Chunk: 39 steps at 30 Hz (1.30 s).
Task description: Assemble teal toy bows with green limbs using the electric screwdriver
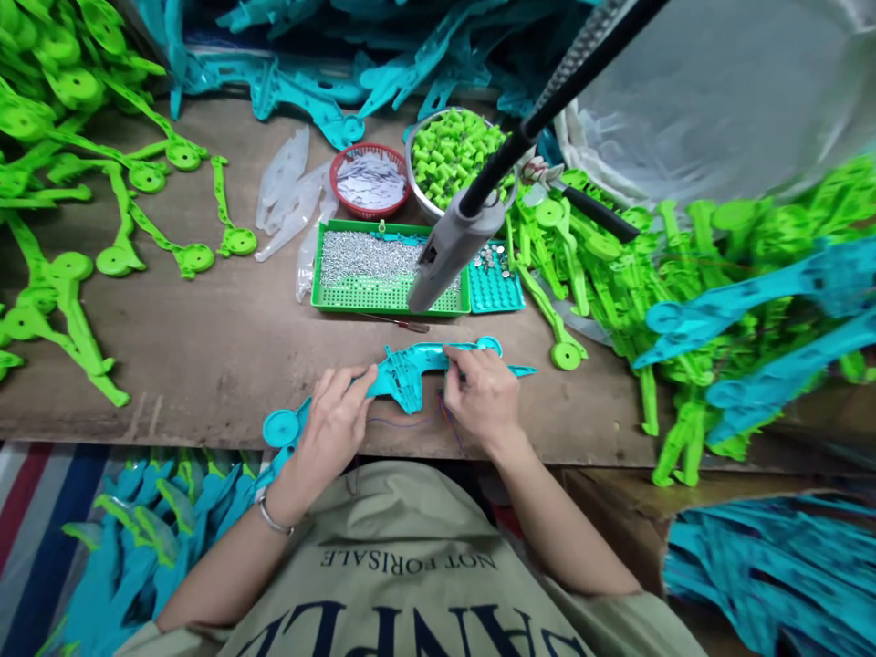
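A long turquoise plastic part [403, 376] with ribs and round ends lies across the front of the table before me. My left hand [335, 412] is closed on its left stretch, fingertips over the upper edge. My right hand [481, 391] grips the right stretch, thumb and index finger pinched near its top edge; anything small between them is hidden. Thin blue and red wires [443, 412] trail below the part, close to the right hand. Just beyond the part lies a small screwdriver [411, 325].
A green basket [342, 298] of small screws stands ahead, beside a turquoise tray [496, 294] of metal discs. An electric screwdriver [448, 246] hangs over them. Behind are a red basket [373, 210] and a bowl [417, 182] of green pieces. Green parts [609, 265] pile right and left.
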{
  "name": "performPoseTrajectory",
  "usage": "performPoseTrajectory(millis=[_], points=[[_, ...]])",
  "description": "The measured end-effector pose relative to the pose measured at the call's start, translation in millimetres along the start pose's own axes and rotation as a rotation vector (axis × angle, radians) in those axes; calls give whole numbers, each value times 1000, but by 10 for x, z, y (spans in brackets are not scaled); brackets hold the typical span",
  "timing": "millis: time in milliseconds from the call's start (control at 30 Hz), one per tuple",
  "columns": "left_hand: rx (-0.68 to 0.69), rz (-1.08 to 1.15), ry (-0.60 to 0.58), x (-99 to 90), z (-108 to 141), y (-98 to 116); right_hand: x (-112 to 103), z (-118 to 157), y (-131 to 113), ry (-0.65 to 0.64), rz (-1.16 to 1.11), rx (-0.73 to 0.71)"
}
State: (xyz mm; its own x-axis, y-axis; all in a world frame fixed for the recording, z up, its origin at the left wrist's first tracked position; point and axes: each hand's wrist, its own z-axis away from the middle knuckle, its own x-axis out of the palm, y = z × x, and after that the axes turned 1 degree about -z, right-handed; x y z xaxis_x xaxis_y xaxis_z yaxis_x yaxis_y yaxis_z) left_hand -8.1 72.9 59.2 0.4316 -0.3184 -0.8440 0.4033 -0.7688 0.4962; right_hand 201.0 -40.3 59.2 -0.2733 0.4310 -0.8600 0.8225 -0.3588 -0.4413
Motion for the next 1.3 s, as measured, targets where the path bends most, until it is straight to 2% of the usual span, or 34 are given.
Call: performPoseTrajectory(millis=[67, 167, 267, 367, 433, 500, 600, 700, 833, 933, 1000, 1100, 1200, 1300], points=[[-1, 28, -30, 21, -48, -83, -32, -1, 30, -62, 14, -49], [22, 54, -66, 49, -118, -202, -140, 7, 140, -101, -107, -87], [42, 33, -118, 40, -171, -273, -258, 135, 231, 13, -220, -37], [36, -38, -160, -30, -207, -261, -290, 371, 233, 136, -292, 7], [39, -55, -129, -109, -221, -198, -247, 513, 196, 136, -336, 26], [37, -6, -44, -189, -211, -97, -173, 596, 153, 118, -357, 61], [16, 93, 80, -236, -106, 92, -50, 599, 105, 101, -369, 122], [12, 13, 124, -134, 123, 263, 48, 538, 92, 72, -388, 148], [-64, -235, 77, 77, 451, 383, 98, 500, 116, 57, -501, 193], [-157, -79, 22, 74, 577, 375, 58, 505, 146, 46, -760, 323], [-240, 160, -56, -40, 604, 324, 5, 503, 166, 30, -952, 425], [-407, 481, -250, -327, 618, 194, -78, 482, 198, -20, -1118, 536], [-486, 616, -324, -661, 643, 37, -130, 458, 231, -48, -1167, 577], [-469, 687, -348, -956, 687, -98, -147, 443, 256, -37, -1231, 592]])
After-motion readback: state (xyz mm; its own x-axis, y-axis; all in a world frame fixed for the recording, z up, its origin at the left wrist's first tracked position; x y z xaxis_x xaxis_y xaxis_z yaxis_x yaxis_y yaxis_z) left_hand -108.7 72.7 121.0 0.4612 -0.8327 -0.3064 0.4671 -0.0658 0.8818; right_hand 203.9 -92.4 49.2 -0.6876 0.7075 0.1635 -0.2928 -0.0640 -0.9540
